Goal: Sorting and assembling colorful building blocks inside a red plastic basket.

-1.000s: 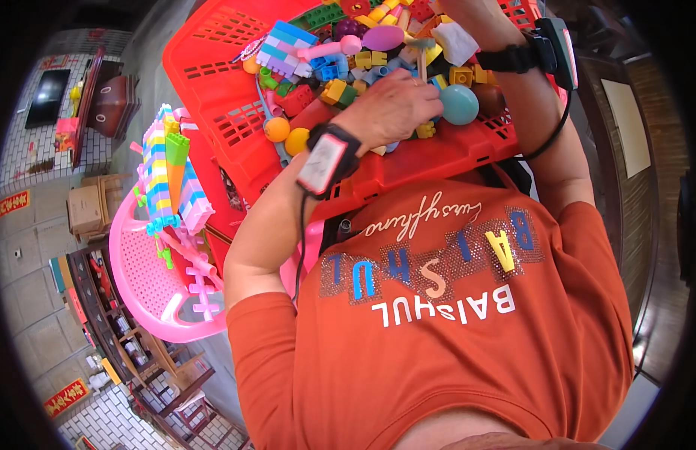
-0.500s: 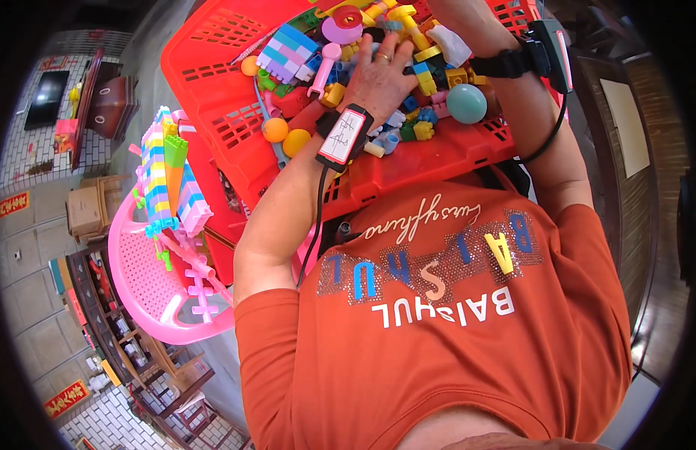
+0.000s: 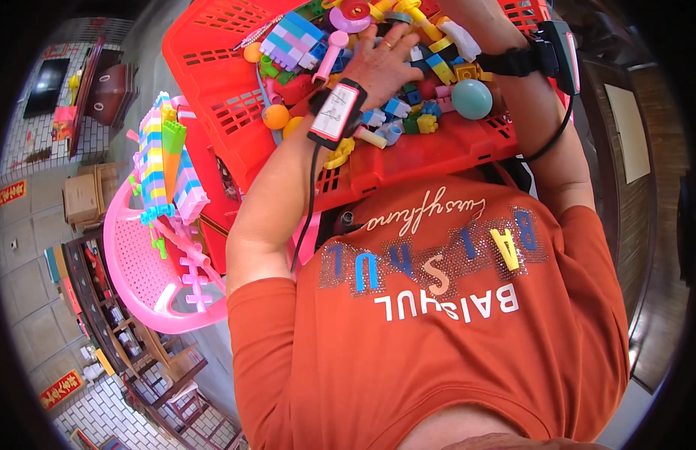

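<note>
A red plastic basket on my lap holds several bright toy bricks, rings and balls. My left hand lies palm down on the pile in the middle of the basket, fingers spread, with a ring on one finger and a black device strapped to its wrist. A teal ball sits just right of that hand, and a pastel striped brick slab lies to its left. My right hand reaches over the basket's far right; most of it runs off the top edge, so its grip is hidden.
Two orange balls lie at the basket's left side. Beside my left knee stands a pink plastic chair with a tall tower of pastel bricks on it. Tiled floor, cardboard boxes and shelves lie far left.
My left hand has slid from the basket's near edge beside the teal ball deeper into the pile and has flattened out. My right hand has moved farther up, out of the picture.
</note>
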Action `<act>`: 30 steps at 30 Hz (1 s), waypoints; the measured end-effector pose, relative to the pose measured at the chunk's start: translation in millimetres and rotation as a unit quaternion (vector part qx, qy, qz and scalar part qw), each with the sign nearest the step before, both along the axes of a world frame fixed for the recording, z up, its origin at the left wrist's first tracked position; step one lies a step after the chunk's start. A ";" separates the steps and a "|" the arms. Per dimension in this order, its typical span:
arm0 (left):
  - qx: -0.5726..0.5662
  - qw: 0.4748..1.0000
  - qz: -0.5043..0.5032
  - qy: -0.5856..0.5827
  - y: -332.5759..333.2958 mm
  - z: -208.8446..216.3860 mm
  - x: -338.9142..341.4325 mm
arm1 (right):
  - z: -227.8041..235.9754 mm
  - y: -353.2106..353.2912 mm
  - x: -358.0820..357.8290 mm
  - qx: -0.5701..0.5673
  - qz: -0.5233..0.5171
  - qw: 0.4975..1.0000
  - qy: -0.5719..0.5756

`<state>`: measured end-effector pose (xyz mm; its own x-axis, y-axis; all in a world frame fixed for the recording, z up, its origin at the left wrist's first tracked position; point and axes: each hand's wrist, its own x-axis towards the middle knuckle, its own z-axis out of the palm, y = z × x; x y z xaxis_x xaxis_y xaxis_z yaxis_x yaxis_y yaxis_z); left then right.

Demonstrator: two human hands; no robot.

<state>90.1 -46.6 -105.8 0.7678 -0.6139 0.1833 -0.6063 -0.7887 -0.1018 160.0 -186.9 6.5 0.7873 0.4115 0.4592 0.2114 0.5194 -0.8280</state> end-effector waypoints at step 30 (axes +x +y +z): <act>-0.103 0.979 0.152 0.090 105.6 64.9 -90.2 | 5.0 6.7 -17.7 -0.091 -0.018 0.993 0.071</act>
